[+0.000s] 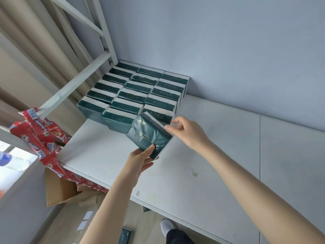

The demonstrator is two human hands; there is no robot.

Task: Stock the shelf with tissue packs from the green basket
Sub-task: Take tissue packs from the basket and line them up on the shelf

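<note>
Head view, dark green glossy tissue pack (149, 136), gold lettering

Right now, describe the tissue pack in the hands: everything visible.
The tissue pack is a flat rectangular packet in glossy, wrinkled dark green film with gold script and a pale strip along one side. It is held tilted over the white shelf, just in front of the rows of matching packs standing there. The left hand grips its near corner, thumb on top. The right hand touches its far edge with the thumb tip.
</note>
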